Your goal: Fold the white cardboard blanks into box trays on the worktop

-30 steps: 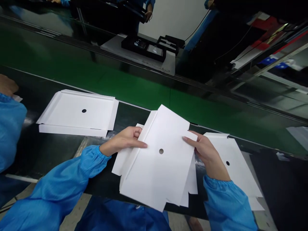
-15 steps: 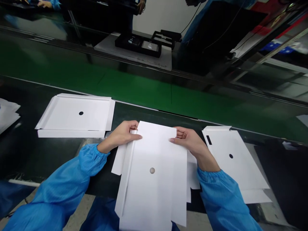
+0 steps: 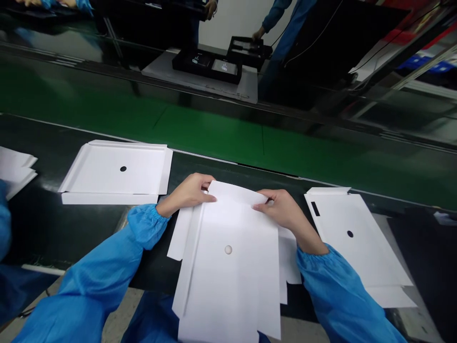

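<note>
Between my hands is a white cardboard box blank with a round hole near its middle and a raised flap along its left side. My left hand pinches the far left corner, thumb on top and fingers behind. At the far right corner my right hand grips the end flap in the same way, and that flap bends between the two hands. More white card pieces show beneath the blank on both sides. Its near end runs out of view at the bottom.
A partly folded white tray with a round hole lies on the left of the dark table. To the right is another white blank, beside a black sheet. Across the green belt, a co-worker's hand touches a black box.
The far end flap has gone from flat to bent as my hands press it. Across the belt, a co-worker's arm has reached in to the black box. A blue sleeve appears at the left edge.
</note>
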Demonstrator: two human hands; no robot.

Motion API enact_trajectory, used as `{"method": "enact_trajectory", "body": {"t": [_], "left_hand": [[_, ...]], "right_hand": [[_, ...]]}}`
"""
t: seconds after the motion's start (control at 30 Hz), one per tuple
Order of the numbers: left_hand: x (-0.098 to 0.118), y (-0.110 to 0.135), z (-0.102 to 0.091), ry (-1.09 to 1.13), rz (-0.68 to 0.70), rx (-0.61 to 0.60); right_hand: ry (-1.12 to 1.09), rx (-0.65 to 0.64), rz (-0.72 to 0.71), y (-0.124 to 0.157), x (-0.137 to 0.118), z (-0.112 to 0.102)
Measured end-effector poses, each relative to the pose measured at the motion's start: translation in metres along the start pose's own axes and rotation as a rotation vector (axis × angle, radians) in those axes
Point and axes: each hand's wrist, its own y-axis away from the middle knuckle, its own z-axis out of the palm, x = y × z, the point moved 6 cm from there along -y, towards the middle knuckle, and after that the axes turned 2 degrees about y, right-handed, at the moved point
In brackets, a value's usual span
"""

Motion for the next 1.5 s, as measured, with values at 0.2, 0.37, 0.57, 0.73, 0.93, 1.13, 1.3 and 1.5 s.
{"method": "enact_trajectory", "body": {"t": [0.2,0.37,0.57,0.73,0.93,1.13,1.3,1.5], "left_hand": [[-0.009,0.002,0.0,-0.49,0.22,0.196],[0.01,0.033,0.022,-0.94,0.667,0.24],[0.022,0.051,0.067,-1.332,0.746,0.141],[0.015,0.055,0.09,-1.383,0.591,0.127],[0.019,0.052,0.099,-1.393,0.56,0.161],[0.024,0.052,0.087,-1.199,0.646,0.278],[0.027,0.053,0.084,-1.185,0.698,0.271],[0.024,0.051,0.087,-1.193,0.69,0.294]], "right_hand": [[0.139,0.25,-0.4,0.011,-0.006,0.012],[0.356,0.466,-0.66,0.041,-0.01,0.026],[0.674,0.374,-0.686,0.076,-0.018,0.048],[0.8,0.301,-0.604,0.084,-0.019,0.059],[0.83,0.326,-0.578,0.083,-0.019,0.061],[0.648,0.387,-0.614,0.078,-0.032,0.051],[0.55,0.51,-0.629,0.077,-0.044,0.049],[0.539,0.503,-0.645,0.076,-0.041,0.055]]}}
